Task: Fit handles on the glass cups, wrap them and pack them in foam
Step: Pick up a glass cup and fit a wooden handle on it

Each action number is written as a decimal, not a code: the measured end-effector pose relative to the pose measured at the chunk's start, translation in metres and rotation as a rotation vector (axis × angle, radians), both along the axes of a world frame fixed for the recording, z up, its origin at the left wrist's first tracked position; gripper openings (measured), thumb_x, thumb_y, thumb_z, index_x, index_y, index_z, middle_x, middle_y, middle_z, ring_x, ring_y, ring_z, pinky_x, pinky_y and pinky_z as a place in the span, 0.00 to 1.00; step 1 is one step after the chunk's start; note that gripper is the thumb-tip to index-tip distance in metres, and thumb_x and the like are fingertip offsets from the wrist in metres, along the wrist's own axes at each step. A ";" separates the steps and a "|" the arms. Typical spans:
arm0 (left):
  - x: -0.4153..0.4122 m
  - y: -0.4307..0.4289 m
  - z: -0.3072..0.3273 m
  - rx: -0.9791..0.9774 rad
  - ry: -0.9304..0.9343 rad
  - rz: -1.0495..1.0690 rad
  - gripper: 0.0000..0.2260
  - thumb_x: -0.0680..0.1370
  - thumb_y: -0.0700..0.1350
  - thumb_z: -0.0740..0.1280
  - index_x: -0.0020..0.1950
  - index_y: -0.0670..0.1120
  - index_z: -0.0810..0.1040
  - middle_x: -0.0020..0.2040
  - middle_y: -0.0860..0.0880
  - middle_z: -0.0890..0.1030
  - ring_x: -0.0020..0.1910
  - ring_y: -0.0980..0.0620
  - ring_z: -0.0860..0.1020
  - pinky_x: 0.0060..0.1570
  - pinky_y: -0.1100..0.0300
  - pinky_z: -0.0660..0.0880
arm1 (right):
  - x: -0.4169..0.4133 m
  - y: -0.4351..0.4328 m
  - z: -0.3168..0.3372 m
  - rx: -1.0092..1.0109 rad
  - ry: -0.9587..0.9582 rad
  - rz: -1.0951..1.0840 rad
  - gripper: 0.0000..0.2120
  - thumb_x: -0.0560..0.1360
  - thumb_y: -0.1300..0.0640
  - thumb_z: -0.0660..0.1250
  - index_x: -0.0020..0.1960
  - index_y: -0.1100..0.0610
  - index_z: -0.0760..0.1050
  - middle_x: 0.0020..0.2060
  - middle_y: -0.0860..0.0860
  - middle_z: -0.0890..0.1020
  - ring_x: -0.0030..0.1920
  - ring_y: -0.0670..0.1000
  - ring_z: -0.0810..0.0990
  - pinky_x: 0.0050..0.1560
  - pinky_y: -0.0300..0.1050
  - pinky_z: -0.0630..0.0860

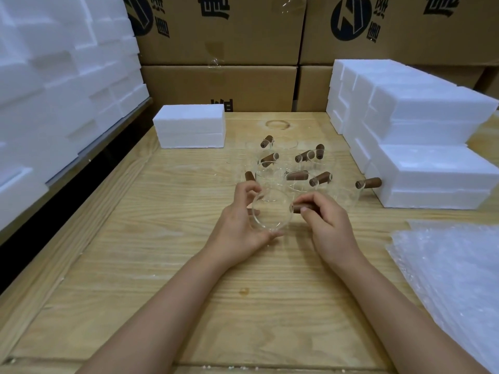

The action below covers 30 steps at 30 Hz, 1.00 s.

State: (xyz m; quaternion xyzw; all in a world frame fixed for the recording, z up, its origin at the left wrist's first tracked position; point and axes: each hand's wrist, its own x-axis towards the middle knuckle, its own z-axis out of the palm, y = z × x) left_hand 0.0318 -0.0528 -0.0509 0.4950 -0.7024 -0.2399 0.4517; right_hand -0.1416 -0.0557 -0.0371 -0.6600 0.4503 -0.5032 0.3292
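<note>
My left hand (240,225) grips a clear glass cup (271,213) by its rim and side, just above the wooden table (162,265). A brown wooden handle (298,208) sits at the cup's right side, pinched by the fingers of my right hand (324,220). Behind my hands stands a cluster of several clear glass cups with brown handles (294,168). One more handled cup (361,184) stands further right, against the foam.
White foam blocks are stacked at the right (421,147), at the left (54,90), and one lies at the table's back (191,126). Sheets of bubble wrap (453,279) lie at the right front. Cardboard boxes (221,36) form a wall behind the table.
</note>
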 end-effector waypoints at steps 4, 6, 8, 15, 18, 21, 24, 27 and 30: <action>-0.001 -0.002 0.002 -0.057 0.018 0.014 0.37 0.63 0.49 0.81 0.53 0.72 0.57 0.62 0.60 0.76 0.51 0.62 0.78 0.51 0.69 0.75 | 0.005 0.000 0.000 -0.054 -0.009 -0.061 0.07 0.72 0.63 0.60 0.45 0.56 0.76 0.43 0.50 0.79 0.44 0.36 0.78 0.45 0.27 0.70; -0.002 -0.002 0.003 -0.098 0.030 0.003 0.36 0.63 0.48 0.81 0.56 0.67 0.59 0.64 0.60 0.76 0.56 0.61 0.78 0.54 0.62 0.77 | 0.007 0.001 0.001 -0.106 0.005 -0.098 0.06 0.73 0.63 0.61 0.45 0.58 0.76 0.41 0.50 0.78 0.43 0.36 0.76 0.44 0.27 0.69; -0.003 -0.002 0.004 -0.144 0.042 -0.002 0.35 0.63 0.48 0.81 0.58 0.64 0.61 0.64 0.60 0.76 0.57 0.59 0.77 0.54 0.55 0.78 | 0.009 0.002 0.003 -0.161 0.030 -0.140 0.06 0.74 0.58 0.61 0.44 0.58 0.76 0.40 0.49 0.76 0.42 0.35 0.74 0.43 0.26 0.67; -0.012 0.004 0.011 -0.344 -0.026 0.015 0.33 0.65 0.51 0.77 0.60 0.69 0.60 0.62 0.53 0.77 0.54 0.56 0.79 0.50 0.62 0.77 | 0.020 0.006 0.009 -0.101 -0.073 -0.285 0.11 0.75 0.49 0.66 0.37 0.54 0.72 0.40 0.47 0.71 0.39 0.34 0.74 0.42 0.25 0.67; -0.015 0.004 0.008 -0.390 -0.046 0.013 0.31 0.65 0.47 0.78 0.61 0.56 0.65 0.62 0.56 0.75 0.54 0.54 0.79 0.51 0.63 0.76 | 0.025 0.009 0.015 0.003 -0.127 -0.321 0.21 0.64 0.35 0.65 0.37 0.53 0.70 0.43 0.46 0.69 0.38 0.33 0.73 0.42 0.23 0.67; -0.019 0.003 0.005 -0.430 -0.087 0.018 0.33 0.63 0.39 0.80 0.60 0.51 0.66 0.62 0.54 0.74 0.58 0.51 0.77 0.55 0.69 0.72 | 0.029 0.010 0.017 0.124 -0.079 -0.336 0.29 0.54 0.29 0.66 0.41 0.52 0.68 0.45 0.44 0.64 0.41 0.36 0.71 0.44 0.23 0.66; -0.018 0.003 0.006 -0.438 -0.090 0.042 0.33 0.61 0.35 0.79 0.59 0.51 0.66 0.61 0.55 0.75 0.59 0.54 0.76 0.58 0.70 0.70 | 0.034 0.011 0.014 0.150 0.062 -0.341 0.35 0.52 0.33 0.72 0.47 0.54 0.66 0.50 0.47 0.61 0.55 0.48 0.69 0.59 0.37 0.68; -0.018 0.006 0.009 -0.349 -0.033 0.050 0.28 0.64 0.39 0.76 0.55 0.57 0.65 0.62 0.57 0.75 0.57 0.52 0.78 0.53 0.63 0.75 | 0.033 0.013 0.013 0.139 0.162 -0.278 0.36 0.54 0.38 0.76 0.51 0.52 0.62 0.52 0.47 0.58 0.61 0.50 0.64 0.64 0.42 0.65; -0.014 0.005 0.012 -0.269 0.014 0.049 0.23 0.65 0.48 0.72 0.54 0.59 0.64 0.63 0.58 0.76 0.54 0.58 0.78 0.50 0.67 0.73 | 0.027 0.011 0.012 0.128 0.230 -0.200 0.36 0.56 0.42 0.79 0.52 0.51 0.60 0.52 0.46 0.57 0.61 0.48 0.63 0.61 0.37 0.63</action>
